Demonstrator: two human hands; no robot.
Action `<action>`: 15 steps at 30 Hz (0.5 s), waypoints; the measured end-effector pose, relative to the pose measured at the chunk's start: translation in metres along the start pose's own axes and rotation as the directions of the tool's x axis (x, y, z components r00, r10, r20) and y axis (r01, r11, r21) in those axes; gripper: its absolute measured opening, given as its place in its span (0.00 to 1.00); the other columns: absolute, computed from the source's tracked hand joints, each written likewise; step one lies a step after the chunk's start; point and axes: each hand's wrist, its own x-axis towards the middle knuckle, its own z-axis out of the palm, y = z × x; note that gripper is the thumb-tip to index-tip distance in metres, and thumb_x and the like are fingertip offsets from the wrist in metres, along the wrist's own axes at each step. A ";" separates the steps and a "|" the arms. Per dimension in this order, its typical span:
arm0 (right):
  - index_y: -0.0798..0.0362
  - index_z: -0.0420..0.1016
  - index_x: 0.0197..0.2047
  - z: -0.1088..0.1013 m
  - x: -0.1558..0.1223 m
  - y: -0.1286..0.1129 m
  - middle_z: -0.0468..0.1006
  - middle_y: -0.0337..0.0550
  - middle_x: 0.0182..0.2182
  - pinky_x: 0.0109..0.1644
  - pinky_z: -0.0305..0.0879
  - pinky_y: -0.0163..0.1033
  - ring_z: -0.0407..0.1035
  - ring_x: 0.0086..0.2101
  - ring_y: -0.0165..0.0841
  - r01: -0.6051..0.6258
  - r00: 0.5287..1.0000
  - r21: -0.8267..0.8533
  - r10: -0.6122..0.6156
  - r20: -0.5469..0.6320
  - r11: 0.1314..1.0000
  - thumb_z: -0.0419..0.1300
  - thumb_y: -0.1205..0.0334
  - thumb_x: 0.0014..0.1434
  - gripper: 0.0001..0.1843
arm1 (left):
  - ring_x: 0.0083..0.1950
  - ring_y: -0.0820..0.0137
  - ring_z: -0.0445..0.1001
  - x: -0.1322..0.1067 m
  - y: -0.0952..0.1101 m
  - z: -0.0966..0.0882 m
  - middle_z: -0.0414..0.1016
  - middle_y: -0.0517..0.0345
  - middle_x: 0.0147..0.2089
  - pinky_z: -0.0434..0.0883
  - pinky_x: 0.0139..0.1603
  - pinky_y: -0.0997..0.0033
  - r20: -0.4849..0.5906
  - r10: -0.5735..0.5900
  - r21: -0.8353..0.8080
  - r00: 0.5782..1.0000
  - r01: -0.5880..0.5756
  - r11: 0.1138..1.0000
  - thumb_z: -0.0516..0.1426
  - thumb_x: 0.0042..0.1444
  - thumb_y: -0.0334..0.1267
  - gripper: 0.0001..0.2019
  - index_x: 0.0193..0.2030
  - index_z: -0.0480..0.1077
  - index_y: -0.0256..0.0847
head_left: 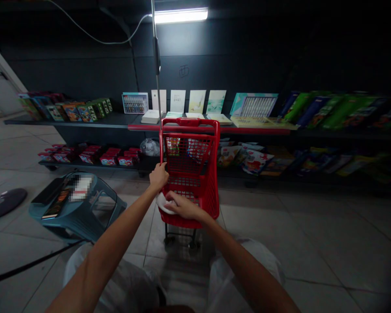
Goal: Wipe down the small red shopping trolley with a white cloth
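Observation:
A red plastic shopping cart (208,187) on a dark wheeled frame stands between my knees. My left hand (159,176) is closed around the left side edge of its basket. My right hand (184,206) presses a white cloth (165,204) against the near left corner of the basket rim. Part of the cloth is hidden under the fingers. Through the red grid, the inside of the basket shows only partly.
A blue-grey plastic stool (97,217) stands at the left, bearing a phone (57,203) and a dark flat object. Behind the cart, a dark shelf (111,121) holds books, boxes and snack bags. A thin metal pole (157,56) rises behind the cart; a black cable (35,263) runs at lower left.

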 end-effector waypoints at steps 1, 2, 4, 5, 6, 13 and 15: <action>0.55 0.70 0.55 -0.001 0.000 0.001 0.77 0.46 0.48 0.49 0.63 0.36 0.70 0.43 0.34 0.022 1.000 0.005 -0.022 -0.005 1.000 0.57 0.56 0.66 0.17 | 0.56 0.52 0.78 0.001 0.000 0.000 0.68 0.49 0.68 0.73 0.57 0.52 0.002 0.001 -0.001 1.000 -0.001 1.000 0.48 0.63 0.33 0.27 0.68 0.65 0.51; 0.55 0.70 0.57 -0.004 -0.001 0.003 0.78 0.47 0.50 0.51 0.63 0.36 0.70 0.45 0.34 0.039 0.999 -0.013 -0.039 0.024 0.999 0.57 0.60 0.66 0.18 | 0.56 0.53 0.78 0.001 -0.001 -0.001 0.68 0.49 0.68 0.73 0.57 0.52 0.005 0.004 -0.003 1.000 -0.004 1.000 0.49 0.63 0.32 0.28 0.69 0.65 0.51; 0.56 0.74 0.55 -0.018 -0.006 0.008 0.80 0.48 0.49 0.52 0.63 0.36 0.72 0.46 0.35 0.049 0.985 -0.110 -0.030 0.171 0.993 0.54 0.67 0.64 0.18 | 0.56 0.53 0.78 0.003 -0.002 -0.001 0.68 0.48 0.68 0.73 0.57 0.53 0.007 0.009 -0.003 1.000 -0.009 1.000 0.49 0.62 0.32 0.28 0.69 0.65 0.51; 0.57 0.77 0.53 -0.027 -0.010 0.011 0.81 0.49 0.48 0.51 0.63 0.36 0.73 0.45 0.36 0.045 0.966 -0.176 0.002 0.258 0.983 0.53 0.70 0.63 0.18 | 0.56 0.52 0.78 0.004 -0.003 -0.001 0.68 0.48 0.67 0.73 0.57 0.52 0.006 0.009 -0.001 1.000 -0.009 1.000 0.49 0.62 0.33 0.28 0.69 0.64 0.51; 0.57 0.79 0.52 -0.037 -0.015 0.013 0.82 0.49 0.47 0.50 0.63 0.35 0.73 0.45 0.36 0.035 0.943 -0.241 0.048 0.330 0.970 0.52 0.72 0.61 0.20 | 0.55 0.51 0.78 0.005 -0.004 -0.001 0.68 0.48 0.67 0.73 0.56 0.52 0.006 0.007 0.001 1.000 -0.007 1.000 0.49 0.62 0.33 0.29 0.70 0.64 0.51; 0.55 0.83 0.47 -0.068 -0.035 0.017 0.84 0.50 0.42 0.43 0.62 0.33 0.75 0.40 0.36 -0.075 0.895 -0.504 0.281 0.346 0.861 0.54 0.73 0.57 0.20 | 0.57 0.53 0.77 0.005 -0.003 0.000 0.68 0.46 0.67 0.72 0.58 0.54 0.021 -0.016 0.006 1.000 0.016 1.000 0.48 0.63 0.33 0.31 0.74 0.58 0.51; 0.54 0.84 0.44 -0.061 -0.030 0.015 0.84 0.48 0.40 0.43 0.61 0.32 0.74 0.39 0.34 -0.065 0.917 -0.470 0.238 0.319 0.880 0.54 0.74 0.56 0.19 | 0.57 0.52 0.77 0.005 -0.003 0.001 0.68 0.46 0.67 0.72 0.58 0.54 0.020 -0.021 0.004 1.000 0.020 1.000 0.48 0.63 0.34 0.31 0.74 0.58 0.51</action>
